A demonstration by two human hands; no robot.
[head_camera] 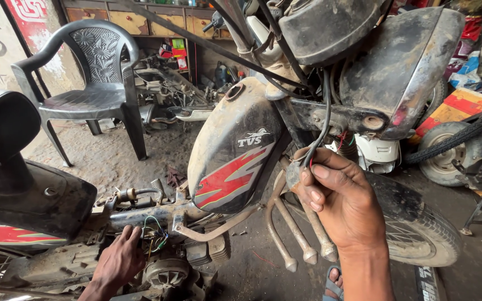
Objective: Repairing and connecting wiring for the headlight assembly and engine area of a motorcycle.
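The right hand (338,198) pinches the black cable bundle (323,120) at three o'clock of the tilted fuel tank (235,150), while the left hand (119,261), fingers curled, touches loose wires (154,234) at seven o'clock, best eased gently, untangled.

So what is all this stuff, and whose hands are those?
The camera sits on a person's head and looks down, so both hands are that person's own. They are working on a dusty old motorbike. Its grey fuel tank with a red flash is tipped up. The right hand pinches a bundle of thin black cables. The left hand touches small coloured wires by the frame. Behind stands a grey plastic chair on the dirt floor.
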